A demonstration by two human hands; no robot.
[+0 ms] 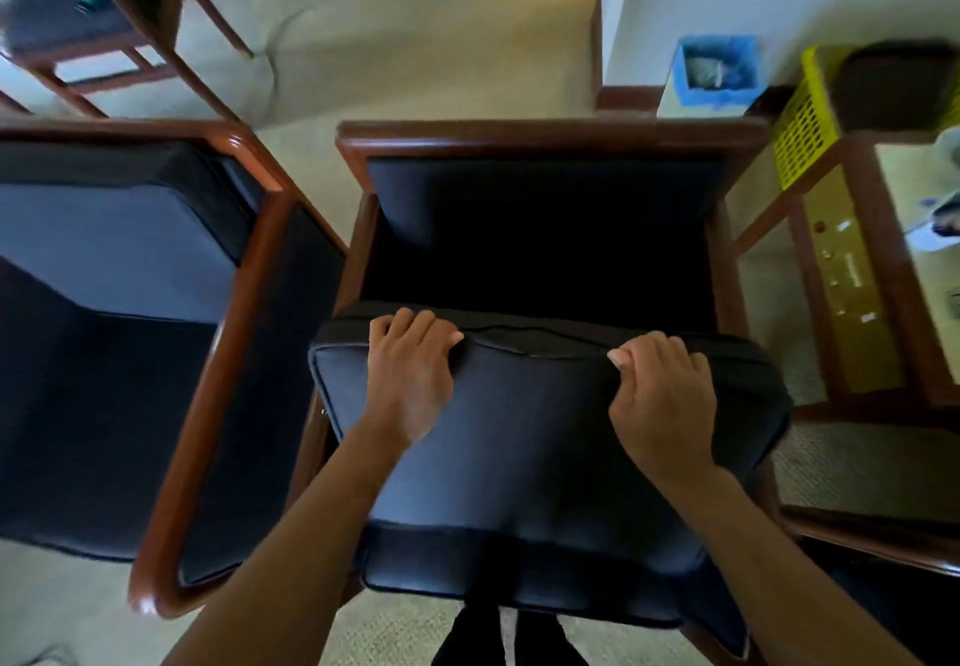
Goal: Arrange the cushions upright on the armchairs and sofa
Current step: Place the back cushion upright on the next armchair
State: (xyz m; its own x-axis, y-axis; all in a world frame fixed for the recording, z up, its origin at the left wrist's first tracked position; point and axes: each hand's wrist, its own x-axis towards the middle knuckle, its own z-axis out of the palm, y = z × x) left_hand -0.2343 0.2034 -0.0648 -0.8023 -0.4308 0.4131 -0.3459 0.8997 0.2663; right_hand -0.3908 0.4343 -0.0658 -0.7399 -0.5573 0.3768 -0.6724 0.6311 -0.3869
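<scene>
Cushion (519, 468) lies over the armchair (545, 138) front, long axis across the seat. My left hand (410, 379) and right hand (665, 405) both clutch its far edge, equally near. Backrest straight beyond them.

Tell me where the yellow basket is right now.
Head view, upper right: the yellow basket sits right of the blue-lined bin, behind the wooden side table, off the armchair's back corner.
</scene>
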